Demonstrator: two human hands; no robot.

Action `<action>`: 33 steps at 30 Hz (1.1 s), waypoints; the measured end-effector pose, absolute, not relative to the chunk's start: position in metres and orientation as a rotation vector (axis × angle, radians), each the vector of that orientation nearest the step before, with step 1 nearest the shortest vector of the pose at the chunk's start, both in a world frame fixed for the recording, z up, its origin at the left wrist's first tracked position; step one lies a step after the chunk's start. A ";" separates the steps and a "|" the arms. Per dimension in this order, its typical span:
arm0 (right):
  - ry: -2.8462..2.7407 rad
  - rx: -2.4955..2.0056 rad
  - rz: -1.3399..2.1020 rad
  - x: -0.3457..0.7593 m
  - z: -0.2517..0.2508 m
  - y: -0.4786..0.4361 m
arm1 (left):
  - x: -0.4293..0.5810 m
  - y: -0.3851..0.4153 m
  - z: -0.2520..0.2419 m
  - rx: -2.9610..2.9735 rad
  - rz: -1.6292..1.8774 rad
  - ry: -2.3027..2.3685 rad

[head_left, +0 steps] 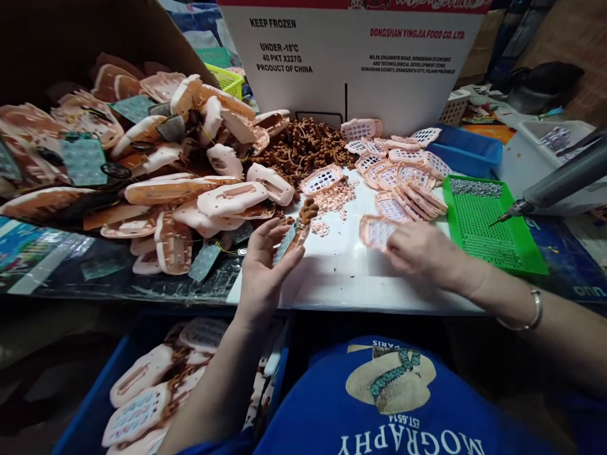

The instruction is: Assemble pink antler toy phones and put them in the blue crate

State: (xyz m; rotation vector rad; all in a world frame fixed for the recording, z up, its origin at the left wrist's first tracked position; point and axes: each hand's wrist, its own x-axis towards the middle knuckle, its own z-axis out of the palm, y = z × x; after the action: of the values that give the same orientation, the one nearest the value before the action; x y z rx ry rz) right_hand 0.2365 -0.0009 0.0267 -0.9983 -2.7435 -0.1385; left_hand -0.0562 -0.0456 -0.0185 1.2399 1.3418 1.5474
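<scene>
My left hand is wrapped round a toy shell half, tilted above the white board's left part. A green circuit board lies in that shell, and a brown knobbly plastic piece sticks out at its top. Over the middle of the white work surface, my right hand, somewhat blurred, grips a pink cover with holes by its right end. Behind it is a pile of similar pink covers. Small pink plastic parts are heaped between the hands.
Shells with dangling circuit boards are piled at the left. Brown pieces lie before a large carton. At the right, an electric screwdriver hangs over a green screw tray. A blue bin below holds assembled shells.
</scene>
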 end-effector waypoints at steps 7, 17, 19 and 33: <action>-2.579 -0.972 0.163 0.216 -0.007 -0.027 | -0.025 -0.045 -0.010 1.078 1.505 1.126; -1.628 -0.760 1.294 0.204 -0.005 -0.032 | 0.077 -0.046 0.006 0.955 1.455 0.835; -1.590 -0.802 1.297 0.205 -0.004 -0.030 | 0.088 -0.045 0.006 0.978 1.448 0.797; -2.628 -0.808 0.263 0.264 0.009 0.010 | 0.005 -0.040 -0.047 0.968 1.680 1.296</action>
State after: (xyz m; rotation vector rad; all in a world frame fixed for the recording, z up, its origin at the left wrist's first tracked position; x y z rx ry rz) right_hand 0.2642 0.0098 0.0086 -0.8077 -2.6282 0.2626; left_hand 0.0051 -0.0395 -0.0471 0.9676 1.2956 1.6799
